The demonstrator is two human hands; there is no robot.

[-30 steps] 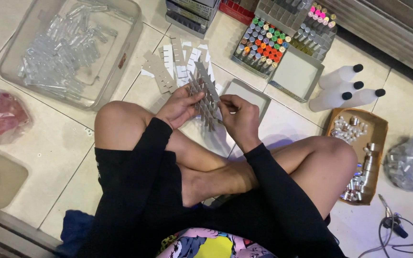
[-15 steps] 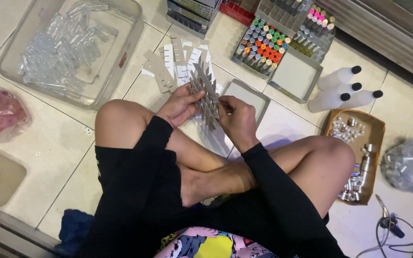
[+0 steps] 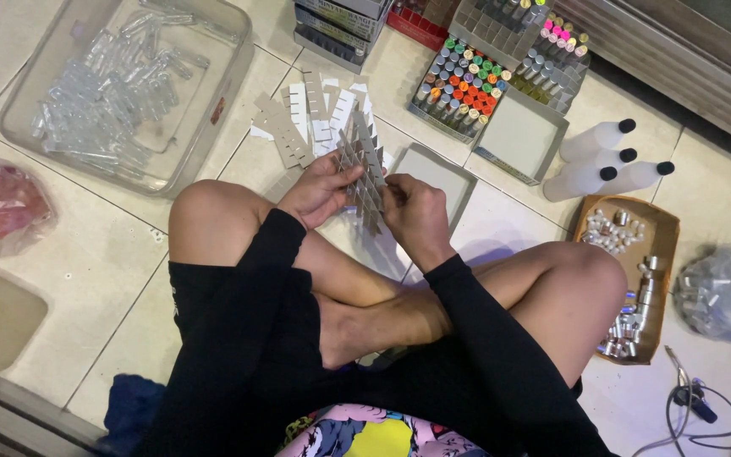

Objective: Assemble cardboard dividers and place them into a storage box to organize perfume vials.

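The grid (image 3: 364, 173) is tilting upright now; my left hand (image 3: 319, 190) and right hand (image 3: 412, 211) are pinching its edges, steadying the slotted strips.

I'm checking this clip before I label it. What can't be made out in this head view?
- How the cardboard grid slots together: both the left hand and right hand cover its sides.
- The clear tubes in the plastic bin: too small and blurred to count.
- The grey bag: cut off by the right edge.

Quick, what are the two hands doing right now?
Left hand: closed on the cardboard grid.
Right hand: closed on the same grid's other side.
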